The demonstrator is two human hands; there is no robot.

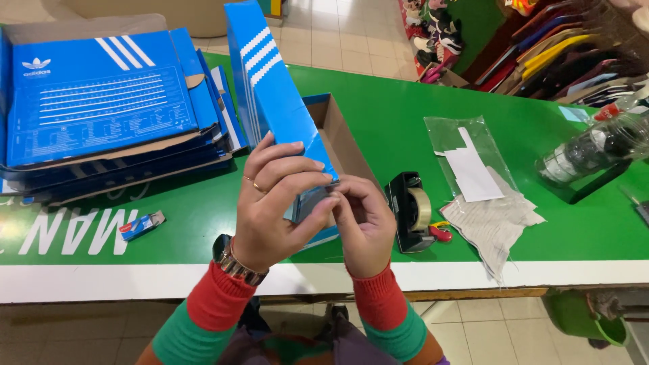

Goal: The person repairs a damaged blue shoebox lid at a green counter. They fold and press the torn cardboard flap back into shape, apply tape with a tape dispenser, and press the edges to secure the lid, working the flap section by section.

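An open blue shoe box [274, 94] with white stripes stands on the green table [405, 122]. Its lid is raised and its brown inside [338, 135] faces right. My left hand [270, 203] wraps its fingers over the box's near corner. My right hand [362, 223] pinches the same corner from the right, and its fingertips meet those of the left hand. Whether a piece of clear tape lies between the fingers is too small to tell. A black tape dispenser [409, 209] with a clear roll sits just right of my right hand.
Flattened blue box blanks [101, 101] are stacked at the left. A small blue and red tool [142, 225] lies near the front edge. A clear bag with white card [466, 155], grey tissue paper [493, 223], a red-handled item [441, 234] and a clear container [595, 149] lie to the right. Shoes fill the shelves [568, 47] behind.
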